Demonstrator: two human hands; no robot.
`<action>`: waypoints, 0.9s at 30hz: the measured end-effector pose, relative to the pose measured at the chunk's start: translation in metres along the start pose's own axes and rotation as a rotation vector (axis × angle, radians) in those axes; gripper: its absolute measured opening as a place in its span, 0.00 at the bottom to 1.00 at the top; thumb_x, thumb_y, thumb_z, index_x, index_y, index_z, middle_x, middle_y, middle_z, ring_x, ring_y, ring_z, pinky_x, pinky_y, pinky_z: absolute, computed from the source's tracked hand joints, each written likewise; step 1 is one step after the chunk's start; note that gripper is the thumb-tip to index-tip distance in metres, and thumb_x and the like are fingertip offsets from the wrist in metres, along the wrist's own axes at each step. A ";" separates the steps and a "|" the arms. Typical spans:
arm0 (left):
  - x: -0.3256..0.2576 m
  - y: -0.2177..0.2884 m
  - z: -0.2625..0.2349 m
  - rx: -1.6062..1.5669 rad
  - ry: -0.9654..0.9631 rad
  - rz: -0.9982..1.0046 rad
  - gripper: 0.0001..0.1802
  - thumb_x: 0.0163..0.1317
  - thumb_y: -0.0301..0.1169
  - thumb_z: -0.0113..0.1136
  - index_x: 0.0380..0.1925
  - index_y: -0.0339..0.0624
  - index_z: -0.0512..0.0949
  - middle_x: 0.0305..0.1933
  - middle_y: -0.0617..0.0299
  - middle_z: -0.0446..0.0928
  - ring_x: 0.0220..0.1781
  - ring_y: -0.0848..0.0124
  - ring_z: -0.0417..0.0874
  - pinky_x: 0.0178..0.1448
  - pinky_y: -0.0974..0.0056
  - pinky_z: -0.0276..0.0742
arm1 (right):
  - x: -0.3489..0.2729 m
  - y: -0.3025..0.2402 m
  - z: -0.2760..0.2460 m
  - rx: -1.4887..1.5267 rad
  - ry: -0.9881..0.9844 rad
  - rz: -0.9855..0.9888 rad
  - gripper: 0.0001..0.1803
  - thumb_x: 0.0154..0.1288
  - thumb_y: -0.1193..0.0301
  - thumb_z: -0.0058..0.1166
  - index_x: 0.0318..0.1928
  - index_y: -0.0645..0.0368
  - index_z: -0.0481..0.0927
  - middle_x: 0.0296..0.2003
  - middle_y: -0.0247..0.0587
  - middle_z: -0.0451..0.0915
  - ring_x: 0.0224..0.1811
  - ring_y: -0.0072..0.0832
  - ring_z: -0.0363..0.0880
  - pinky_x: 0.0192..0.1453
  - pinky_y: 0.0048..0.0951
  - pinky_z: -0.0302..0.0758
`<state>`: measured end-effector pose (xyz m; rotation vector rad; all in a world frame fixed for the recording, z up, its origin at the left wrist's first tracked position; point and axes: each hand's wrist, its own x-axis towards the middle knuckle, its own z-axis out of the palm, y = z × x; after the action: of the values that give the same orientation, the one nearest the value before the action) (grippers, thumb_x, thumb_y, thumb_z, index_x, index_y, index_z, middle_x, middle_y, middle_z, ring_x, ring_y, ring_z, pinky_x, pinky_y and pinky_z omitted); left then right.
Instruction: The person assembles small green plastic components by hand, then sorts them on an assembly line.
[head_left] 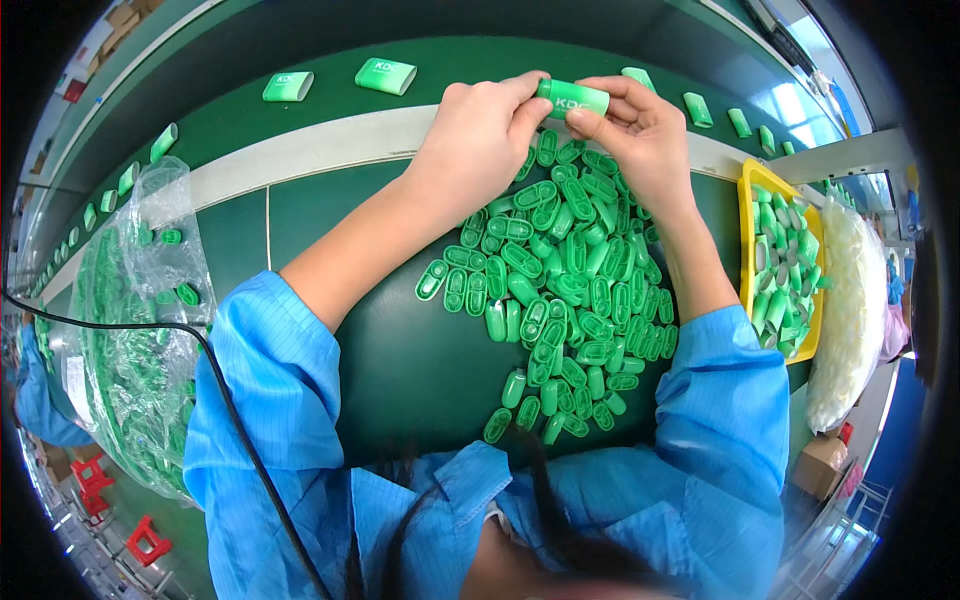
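My left hand (475, 140) pinches a small dark green plastic end cap (545, 90) at the left end of a flat oval sleeve. That sleeve (580, 99), fading from green to pale and printed in white, is gripped at its other end by the fingers of my right hand (640, 130). Cap and sleeve meet between the two hands, above the far edge of the work surface; how far the cap sits inside is hidden by my fingertips. Under and between my forearms lies a heap of loose green oval caps (570, 270), some showing their hollow side.
Beyond a pale rail (300, 153), a green conveyor belt (225, 115) carries several spaced sleeves (386, 76). At right stands a yellow tray (747, 230) full of sleeves, beside a bulky whitish bag (848, 310). A clear plastic bag (140, 350) of green parts lies left, near a black cable (225, 385).
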<state>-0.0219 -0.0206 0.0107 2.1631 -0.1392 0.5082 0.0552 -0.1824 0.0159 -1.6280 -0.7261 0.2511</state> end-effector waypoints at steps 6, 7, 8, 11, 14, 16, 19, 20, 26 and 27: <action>-0.004 0.003 0.006 0.129 0.069 0.035 0.15 0.60 0.26 0.49 0.45 0.29 0.70 0.21 0.48 0.77 0.26 0.53 0.80 0.30 0.60 0.75 | 0.000 0.001 0.009 0.055 -0.001 0.040 0.15 0.54 0.78 0.58 0.42 0.69 0.74 0.34 0.42 0.80 0.34 0.21 0.79 0.42 0.20 0.77; -0.006 0.004 0.010 0.125 0.067 0.036 0.15 0.60 0.26 0.49 0.45 0.29 0.70 0.21 0.48 0.77 0.26 0.53 0.80 0.30 0.60 0.75 | -0.003 0.000 0.012 -0.028 0.048 -0.001 0.14 0.54 0.78 0.59 0.42 0.68 0.74 0.33 0.41 0.80 0.34 0.21 0.79 0.42 0.20 0.77; -0.009 0.004 0.015 0.178 0.085 0.054 0.15 0.59 0.25 0.49 0.46 0.27 0.69 0.22 0.47 0.77 0.26 0.52 0.80 0.30 0.58 0.75 | -0.004 -0.001 0.014 -0.110 0.097 -0.042 0.14 0.53 0.78 0.59 0.42 0.68 0.75 0.33 0.40 0.81 0.34 0.20 0.79 0.41 0.20 0.77; -0.011 0.011 0.014 0.245 0.075 0.079 0.17 0.56 0.21 0.48 0.46 0.23 0.64 0.24 0.45 0.76 0.26 0.51 0.79 0.28 0.56 0.74 | -0.006 -0.007 0.015 -0.099 0.099 -0.066 0.14 0.54 0.77 0.59 0.41 0.68 0.75 0.31 0.39 0.81 0.33 0.20 0.79 0.41 0.20 0.77; -0.007 0.005 0.011 0.275 0.031 0.088 0.15 0.58 0.23 0.47 0.44 0.24 0.67 0.27 0.45 0.77 0.28 0.55 0.81 0.30 0.59 0.76 | 0.000 -0.004 0.000 0.009 -0.044 0.052 0.15 0.54 0.77 0.58 0.43 0.68 0.74 0.33 0.40 0.80 0.33 0.21 0.79 0.40 0.20 0.78; 0.008 -0.010 0.004 0.012 -0.100 -0.022 0.15 0.60 0.26 0.47 0.44 0.26 0.70 0.29 0.48 0.79 0.30 0.64 0.83 0.35 0.65 0.78 | 0.005 -0.003 0.003 0.078 -0.031 0.096 0.16 0.55 0.77 0.58 0.45 0.68 0.73 0.35 0.41 0.80 0.33 0.22 0.79 0.39 0.20 0.77; 0.026 -0.032 -0.007 -0.341 -0.113 -0.276 0.15 0.54 0.32 0.52 0.37 0.32 0.76 0.28 0.52 0.80 0.32 0.60 0.82 0.40 0.63 0.76 | 0.015 -0.001 0.005 0.134 -0.018 0.137 0.21 0.57 0.72 0.57 0.49 0.67 0.71 0.39 0.42 0.79 0.34 0.23 0.79 0.35 0.20 0.77; 0.031 -0.042 -0.011 -0.186 -0.092 -0.246 0.17 0.53 0.34 0.52 0.38 0.32 0.76 0.28 0.52 0.80 0.33 0.61 0.82 0.41 0.63 0.76 | 0.019 0.003 0.001 0.028 0.049 0.099 0.22 0.57 0.70 0.57 0.50 0.67 0.71 0.39 0.42 0.79 0.34 0.24 0.79 0.35 0.20 0.76; 0.037 -0.058 -0.022 0.642 0.155 0.259 0.16 0.56 0.27 0.52 0.45 0.39 0.76 0.46 0.55 0.75 0.50 0.60 0.75 0.53 0.62 0.72 | 0.035 0.041 -0.058 -0.607 0.253 -0.039 0.16 0.57 0.65 0.55 0.44 0.60 0.78 0.39 0.43 0.80 0.34 0.29 0.80 0.39 0.28 0.75; 0.038 -0.052 -0.020 0.641 0.152 0.259 0.16 0.56 0.27 0.52 0.45 0.39 0.76 0.46 0.55 0.75 0.50 0.60 0.75 0.53 0.62 0.72 | 0.038 0.045 -0.061 -0.606 0.254 -0.036 0.16 0.57 0.65 0.55 0.44 0.60 0.78 0.39 0.43 0.80 0.34 0.29 0.80 0.39 0.28 0.75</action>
<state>0.0208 0.0299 -0.0026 2.7303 -0.1931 0.9667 0.1322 -0.2105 -0.0056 -2.1657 -0.6684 -0.2252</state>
